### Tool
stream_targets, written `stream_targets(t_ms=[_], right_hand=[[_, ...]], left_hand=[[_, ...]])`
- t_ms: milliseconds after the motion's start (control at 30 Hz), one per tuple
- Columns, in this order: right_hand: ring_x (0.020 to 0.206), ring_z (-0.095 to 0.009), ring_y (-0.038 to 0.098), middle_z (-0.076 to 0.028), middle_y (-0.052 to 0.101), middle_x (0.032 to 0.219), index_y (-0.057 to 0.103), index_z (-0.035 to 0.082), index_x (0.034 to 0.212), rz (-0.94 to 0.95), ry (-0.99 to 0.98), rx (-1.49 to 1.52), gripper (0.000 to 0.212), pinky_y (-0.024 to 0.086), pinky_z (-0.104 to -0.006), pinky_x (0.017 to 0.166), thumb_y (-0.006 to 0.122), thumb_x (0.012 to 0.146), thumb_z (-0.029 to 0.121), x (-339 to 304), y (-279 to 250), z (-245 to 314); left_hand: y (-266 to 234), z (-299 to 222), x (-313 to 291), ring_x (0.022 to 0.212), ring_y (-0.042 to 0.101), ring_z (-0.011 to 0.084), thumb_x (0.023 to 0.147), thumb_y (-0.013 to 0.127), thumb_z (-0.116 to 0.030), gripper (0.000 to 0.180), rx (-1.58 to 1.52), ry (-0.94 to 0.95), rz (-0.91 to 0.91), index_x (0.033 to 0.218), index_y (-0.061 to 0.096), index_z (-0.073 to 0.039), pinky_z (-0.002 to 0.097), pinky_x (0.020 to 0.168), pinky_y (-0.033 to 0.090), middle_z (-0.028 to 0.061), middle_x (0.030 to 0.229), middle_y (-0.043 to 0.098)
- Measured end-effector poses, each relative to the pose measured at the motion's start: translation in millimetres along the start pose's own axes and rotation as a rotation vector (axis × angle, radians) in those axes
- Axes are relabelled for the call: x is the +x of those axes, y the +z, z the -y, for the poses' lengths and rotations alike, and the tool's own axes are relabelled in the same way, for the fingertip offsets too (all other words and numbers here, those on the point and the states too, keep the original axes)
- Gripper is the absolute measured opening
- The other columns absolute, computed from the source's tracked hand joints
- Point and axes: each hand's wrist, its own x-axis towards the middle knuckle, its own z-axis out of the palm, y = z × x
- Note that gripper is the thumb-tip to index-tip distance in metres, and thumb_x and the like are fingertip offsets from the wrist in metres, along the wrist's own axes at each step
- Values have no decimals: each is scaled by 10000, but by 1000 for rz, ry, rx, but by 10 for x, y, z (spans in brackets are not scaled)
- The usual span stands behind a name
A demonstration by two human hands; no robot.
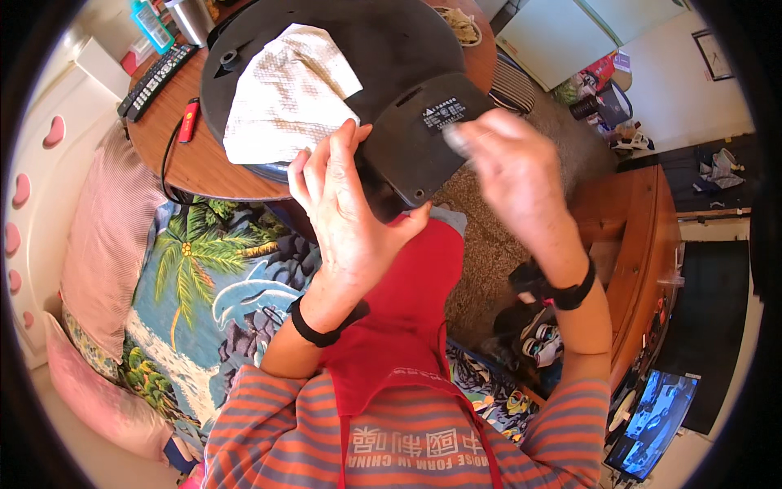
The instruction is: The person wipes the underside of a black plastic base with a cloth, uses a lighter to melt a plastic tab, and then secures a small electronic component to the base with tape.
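A round black appliance [391, 37] lies on the wooden table, a flat squarish section with a printed label [444, 112] jutting out toward me. My left hand [346, 196] grips that section at its near left side, fingers on top and thumb against the near edge. Over the label side hovers my right hand [513, 167], blurred by motion, its fingers pinched together. A small pale bit shows at those fingertips, too smeared to name. A crumpled white paper towel [285, 98] with brownish stains covers the appliance's left part, beside my left fingertips.
On the table's left are a black remote control [159, 81], a red lighter-like object [189, 121], a dark cord, a blue bottle [152, 26] and a metal cup [189, 18]. A bowl [460, 26] stands at the far right. A patterned bed lies left, a wooden cabinet [631, 236] right.
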Motion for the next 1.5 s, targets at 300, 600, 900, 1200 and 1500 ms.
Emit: stream_targets(t_ms=[300, 600, 900, 1200, 1500], right_hand=[[711, -269, 617, -89, 555, 787, 717, 15, 979, -71, 2, 84, 133, 518, -403, 641, 748, 853, 41, -153, 164, 284], [756, -313, 682, -146, 669, 911, 739, -28, 1039, 63, 322, 37, 123, 538, -362, 699, 703, 954, 52, 6, -376, -467], [873, -298, 685, -92, 677, 850, 783, 39, 867, 181, 26, -128, 62, 555, -418, 818, 744, 877, 87, 586, -71, -708], [803, -238, 682, -80, 698, 807, 782, 50, 806, 147, -132, -212, 84, 552, -396, 805, 727, 849, 3, 652, -8, -592], [840, -252, 676, -62, 687, 820, 787, 56, 823, 175, -149, -151, 68, 541, -381, 834, 723, 831, 37, 665, 102, -323]], left_hand=[[-20, 17, 6, 1285, 570, 343, 613, 918, -239, 1142, 45, 15, 26, 1552, 331, 36, 561, 1188, 253, 142, 1352, 643], [-10, -16, 22, 1293, 569, 346, 600, 927, -251, 1170, 28, -2, 40, 1556, 318, 39, 563, 1189, 245, 142, 1368, 638], [-44, -42, 40, 1295, 566, 338, 600, 929, -267, 1187, 57, -11, 64, 1560, 311, 61, 567, 1184, 252, 136, 1374, 633], [-59, -37, 29, 1297, 558, 332, 569, 939, -262, 1182, 37, -41, 74, 1551, 351, 33, 568, 1190, 249, 124, 1376, 636], [-69, -6, 19, 1285, 560, 321, 563, 938, -247, 1171, 20, -49, 60, 1543, 364, 37, 552, 1184, 255, 121, 1362, 644]])
